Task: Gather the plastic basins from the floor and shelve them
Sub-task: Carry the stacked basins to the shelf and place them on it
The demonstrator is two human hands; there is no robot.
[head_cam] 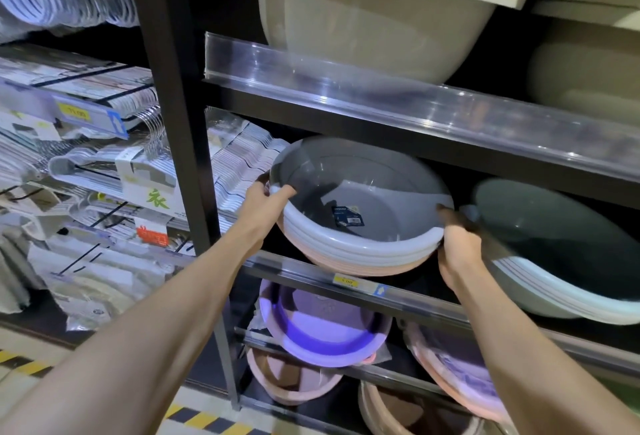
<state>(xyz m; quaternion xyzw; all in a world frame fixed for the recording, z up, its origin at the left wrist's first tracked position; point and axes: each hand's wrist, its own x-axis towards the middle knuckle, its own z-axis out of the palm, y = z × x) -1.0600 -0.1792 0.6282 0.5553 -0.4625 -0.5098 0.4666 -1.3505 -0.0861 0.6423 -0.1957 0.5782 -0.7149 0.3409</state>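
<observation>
A nested stack of round basins (360, 227), grey-white on top and pink beneath, tilts forward at the mouth of the middle shelf (398, 291). A dark label is stuck inside the top one. My left hand (268, 204) grips the stack's left rim, thumb inside. On the right rim, my right hand (457, 247) holds on. Both arms reach up from below.
A second stack of grey-green basins (561, 247) leans right beside my right hand. Beige tubs (374, 15) fill the shelf above, purple (322, 324) and pink basins (457, 375) the shelves below. A black upright post (180, 116) separates racks of hangers (104, 171) at left.
</observation>
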